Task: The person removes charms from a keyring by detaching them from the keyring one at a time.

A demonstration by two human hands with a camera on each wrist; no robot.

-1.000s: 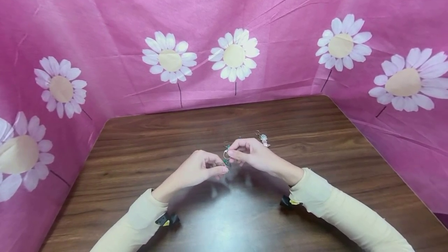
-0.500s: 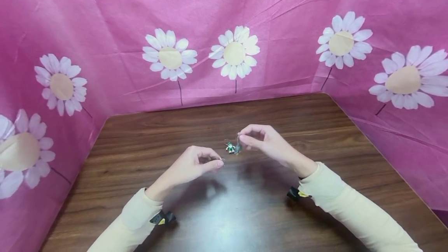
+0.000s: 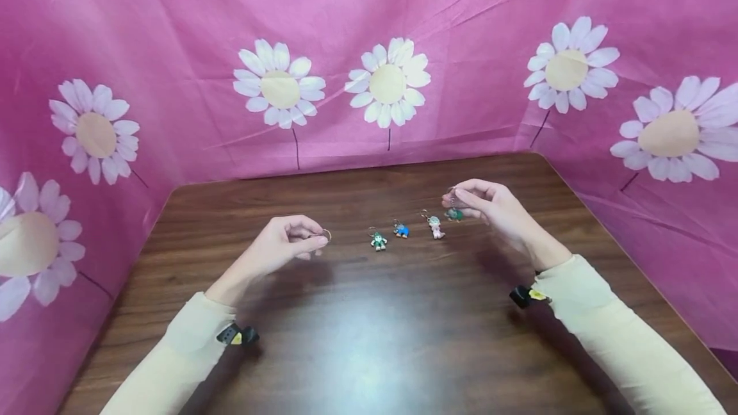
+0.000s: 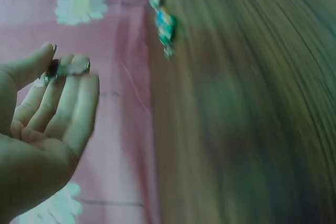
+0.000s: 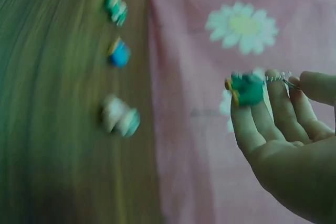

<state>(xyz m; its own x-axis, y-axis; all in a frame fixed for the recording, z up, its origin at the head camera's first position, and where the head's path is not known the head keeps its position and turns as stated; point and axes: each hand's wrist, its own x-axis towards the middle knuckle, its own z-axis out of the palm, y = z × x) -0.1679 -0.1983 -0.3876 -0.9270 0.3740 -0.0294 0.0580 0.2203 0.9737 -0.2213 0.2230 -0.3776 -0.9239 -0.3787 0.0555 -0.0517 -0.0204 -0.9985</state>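
Observation:
In the head view, my left hand [image 3: 287, 245] is raised at the left, pinching a small metal ring [image 3: 327, 235] between thumb and fingers. The left wrist view blurs what else hangs on that ring. My right hand [image 3: 490, 207], farther right, pinches the ring and chain of a keychain with a green figure [image 5: 248, 88] dangling across the fingers. Three more figure keychains lie between the hands: a green-and-white one [image 3: 378, 241], a blue one [image 3: 401, 230] and a pale pink one [image 3: 435, 228], the last just beside the right hand.
The keychains lie on a dark wood-grain table [image 3: 357, 351]. A pink cloth [image 3: 461, 5] printed with white daisies stands around its back and sides. Each forearm wears a black strap [image 3: 521, 296] near the cuff.
My hands have parted, the left moving left with its ring and the right moving right and farther back with its keychain. The three keychains on the table have come into full view.

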